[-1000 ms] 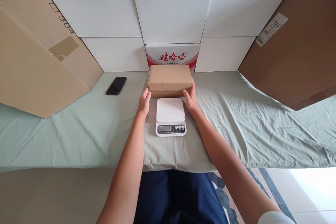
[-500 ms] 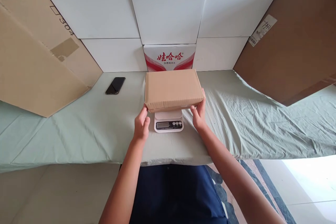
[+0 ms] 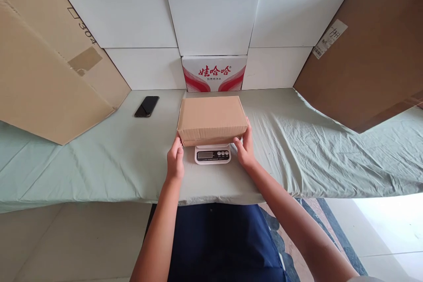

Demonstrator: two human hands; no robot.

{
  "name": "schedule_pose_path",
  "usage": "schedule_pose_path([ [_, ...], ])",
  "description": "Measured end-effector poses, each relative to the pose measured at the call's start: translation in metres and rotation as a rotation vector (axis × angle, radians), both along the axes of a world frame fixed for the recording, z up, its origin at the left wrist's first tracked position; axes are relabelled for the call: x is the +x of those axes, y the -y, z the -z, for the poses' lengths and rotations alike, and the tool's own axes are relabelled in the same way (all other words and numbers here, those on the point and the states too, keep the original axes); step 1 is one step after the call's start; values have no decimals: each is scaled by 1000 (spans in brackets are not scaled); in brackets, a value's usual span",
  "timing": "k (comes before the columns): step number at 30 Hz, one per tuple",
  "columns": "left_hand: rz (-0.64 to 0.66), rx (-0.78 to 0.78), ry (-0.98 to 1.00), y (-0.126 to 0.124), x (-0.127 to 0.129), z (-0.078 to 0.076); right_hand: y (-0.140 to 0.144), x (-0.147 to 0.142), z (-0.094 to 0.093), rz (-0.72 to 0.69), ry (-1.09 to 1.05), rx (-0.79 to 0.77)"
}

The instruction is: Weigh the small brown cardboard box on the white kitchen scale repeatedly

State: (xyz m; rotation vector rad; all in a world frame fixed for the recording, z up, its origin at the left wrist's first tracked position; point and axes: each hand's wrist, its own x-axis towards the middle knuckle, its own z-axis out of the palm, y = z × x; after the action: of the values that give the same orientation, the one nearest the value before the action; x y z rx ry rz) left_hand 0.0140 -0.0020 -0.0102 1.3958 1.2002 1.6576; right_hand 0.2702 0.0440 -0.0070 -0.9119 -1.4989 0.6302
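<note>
A closed brown cardboard box [image 3: 211,119] rests on top of a small white kitchen scale [image 3: 212,154], hiding the scale's platform; only the display and buttons show at the front. My left hand [image 3: 175,162] grips the box's near left corner. My right hand [image 3: 243,149] grips its near right corner. Both hold the box from the sides, thumbs on its front face.
The table is draped in a pale green cloth [image 3: 313,154]. A black phone [image 3: 146,106] lies at the back left. A red-and-white printed carton [image 3: 214,73] and white boxes [image 3: 211,13] stand behind. Large brown cardboard sheets [image 3: 42,75] [image 3: 370,53] lean at both sides.
I lifted the box from behind the scale, carried it toward me and lowered it onto the scale. Both hands stayed on its near corners.
</note>
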Motion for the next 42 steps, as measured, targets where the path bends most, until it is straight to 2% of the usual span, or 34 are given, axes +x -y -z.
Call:
schedule_pose_path([
  [12, 4, -26, -7, -2, -1, 0, 1, 0, -2, 19, 3, 0],
  [18, -29, 3, 100, -2, 0, -2, 2, 3, -2, 94, -1, 14],
  [24, 20, -27, 80, -3, -1, 0, 5, -5, -10, 9, -36, 14],
  [29, 6, -42, 136, -9, -5, -1, 1, -9, -20, 9, -26, -15],
  [33, 41, -63, 174, -32, -16, -14, -23, -8, -35, -19, -61, 17],
  [38, 83, 8, 172, -88, -28, -32, -84, -11, -48, -121, -84, 75],
  [40, 94, 17, 145, -110, -27, -31, -105, -14, -44, -124, -94, 89],
  [42, 93, -7, 99, -127, -23, -23, -119, -16, -34, -111, -99, 79],
])
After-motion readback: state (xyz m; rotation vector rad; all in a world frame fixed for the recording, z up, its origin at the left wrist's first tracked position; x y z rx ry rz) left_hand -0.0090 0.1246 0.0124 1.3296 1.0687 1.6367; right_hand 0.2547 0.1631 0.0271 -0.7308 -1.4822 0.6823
